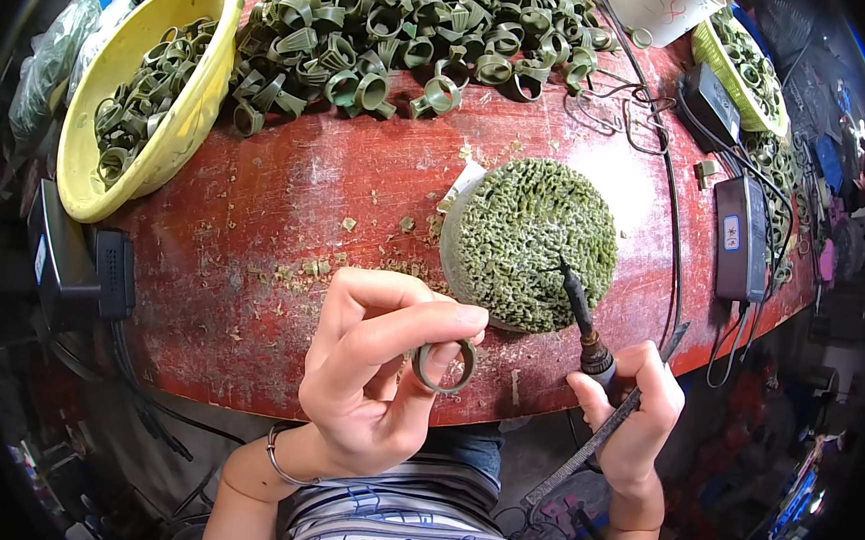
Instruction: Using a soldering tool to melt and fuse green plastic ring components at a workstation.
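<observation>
Two bare hands are raised on the near side of a round, green-crusted block (535, 242), one to each side of its middle. The left hand (371, 366), just below the block's left edge, is bent in a narrow pinch: index finger reaching across to the right, thumb beneath it, the other fingers curled back toward the palm. Between thumb and index finger it holds a dark green ring (439, 389), its opening facing the camera. A thin bracelet (279, 460) circles that wrist.

The right hand (638, 410), below and to the right of the block, is closed around two things at once. One is a dark pen-like tool (597, 360), slanting up and left so that its tip lies over the block — whether it touches, I cannot tell. The other is a flat grey strip (580, 459), crossing the fingers diagonally, its lower end pointing away from the block.

Beyond the block lies a heap of green rings (399, 27) — well apart from both hands.
</observation>
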`<state>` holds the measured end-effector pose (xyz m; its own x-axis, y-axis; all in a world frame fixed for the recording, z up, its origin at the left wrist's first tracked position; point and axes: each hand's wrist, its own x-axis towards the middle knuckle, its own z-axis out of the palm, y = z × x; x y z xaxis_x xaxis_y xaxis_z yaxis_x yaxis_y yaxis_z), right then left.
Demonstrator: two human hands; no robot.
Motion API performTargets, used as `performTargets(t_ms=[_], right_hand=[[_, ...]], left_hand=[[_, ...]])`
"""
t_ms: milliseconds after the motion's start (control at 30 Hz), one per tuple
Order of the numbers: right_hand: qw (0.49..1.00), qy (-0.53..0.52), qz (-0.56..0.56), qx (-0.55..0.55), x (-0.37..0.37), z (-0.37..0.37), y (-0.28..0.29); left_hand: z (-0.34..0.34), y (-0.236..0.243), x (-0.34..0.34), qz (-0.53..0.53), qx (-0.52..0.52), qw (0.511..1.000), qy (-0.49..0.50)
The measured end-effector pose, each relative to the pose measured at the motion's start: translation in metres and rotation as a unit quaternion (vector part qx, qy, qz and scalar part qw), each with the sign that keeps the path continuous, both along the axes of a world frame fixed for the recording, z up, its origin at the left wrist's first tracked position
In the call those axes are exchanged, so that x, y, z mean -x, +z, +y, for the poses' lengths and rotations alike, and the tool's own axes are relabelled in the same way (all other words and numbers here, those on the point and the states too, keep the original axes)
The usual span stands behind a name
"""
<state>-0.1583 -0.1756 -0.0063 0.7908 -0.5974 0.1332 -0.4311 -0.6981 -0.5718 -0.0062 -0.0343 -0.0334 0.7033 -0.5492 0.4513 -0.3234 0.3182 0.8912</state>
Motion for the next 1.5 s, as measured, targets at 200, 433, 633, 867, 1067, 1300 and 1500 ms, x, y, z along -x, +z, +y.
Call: performTargets(t_ms=[200, 433, 633, 867, 1067, 1300, 1500], right_hand=[[1.000, -0.010, 0.006, -0.021, 0.001, 0.001, 0.000], [0.999, -0.023, 0.008, -0.040, 0.003, 0.002, -0.001], [0.998, -0.032, 0.006, -0.059, 0.004, 0.003, -0.003], [0.967, -0.056, -0.117, -0.221, 0.003, 0.014, -0.003], [0.892, -0.028, -0.160, -0.422, -0.035, 0.025, 0.023], [0.876, -0.017, -0.153, -0.458, -0.048, 0.029, 0.029], [0.868, -0.065, -0.207, -0.447, -0.047, 0.034, 0.023]], left_hand=[[0.002, 0.001, -0.003, -0.056, -0.062, 0.997, -0.006], [-0.001, 0.000, -0.001, -0.010, 0.000, 1.000, 0.003], [0.002, 0.002, -0.003, -0.041, -0.051, 0.998, -0.006], [0.002, -0.001, -0.002, -0.024, -0.032, 0.999, -0.015], [-0.001, 0.006, 0.004, -0.022, -0.062, 0.995, -0.077], [-0.005, 0.012, 0.013, 0.055, -0.030, 0.995, -0.075], [-0.004, 0.006, 0.015, 0.024, -0.058, 0.995, -0.077]])
